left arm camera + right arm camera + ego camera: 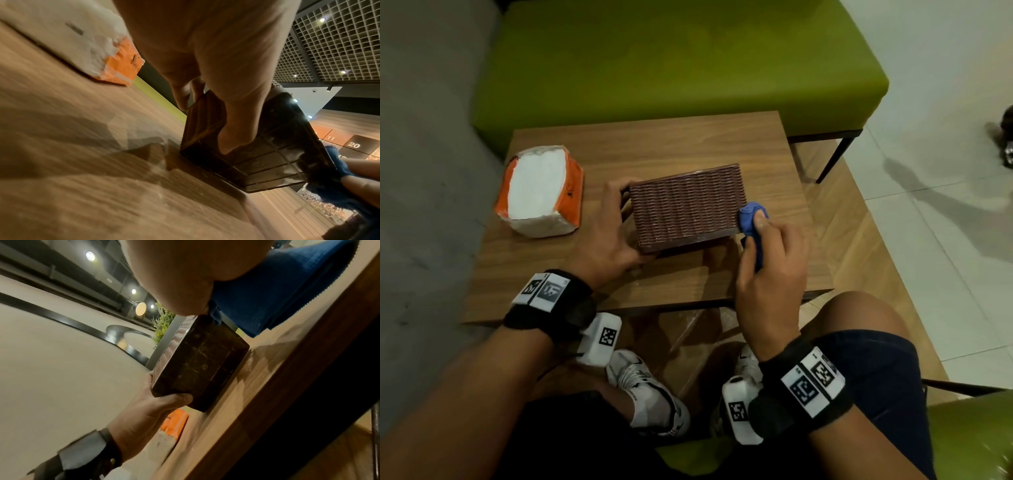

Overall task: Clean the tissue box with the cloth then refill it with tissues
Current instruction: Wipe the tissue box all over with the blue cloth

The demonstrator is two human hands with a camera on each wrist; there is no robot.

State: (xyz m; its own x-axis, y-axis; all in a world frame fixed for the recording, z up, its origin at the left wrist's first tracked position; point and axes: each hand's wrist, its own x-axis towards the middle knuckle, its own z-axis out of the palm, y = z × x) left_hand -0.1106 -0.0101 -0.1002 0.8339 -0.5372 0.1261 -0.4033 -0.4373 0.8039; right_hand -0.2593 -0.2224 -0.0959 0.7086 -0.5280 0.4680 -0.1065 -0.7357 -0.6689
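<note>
A brown ribbed tissue box (686,207) stands tipped on the wooden table (688,147), its woven side up. My left hand (607,233) grips its left end, thumb on the dark near face (265,164) and fingers round the far side. My right hand (768,260) holds a bunched blue cloth (751,216) and presses it against the box's right end; the cloth (273,288) hangs below the palm there. An opened orange pack of white tissues (539,192) lies at the table's left.
A green padded bench (674,58) stands behind the table. Tiled floor lies to the right and a grey wall to the left. My knees and white shoes (647,387) are under the table's near edge (654,308).
</note>
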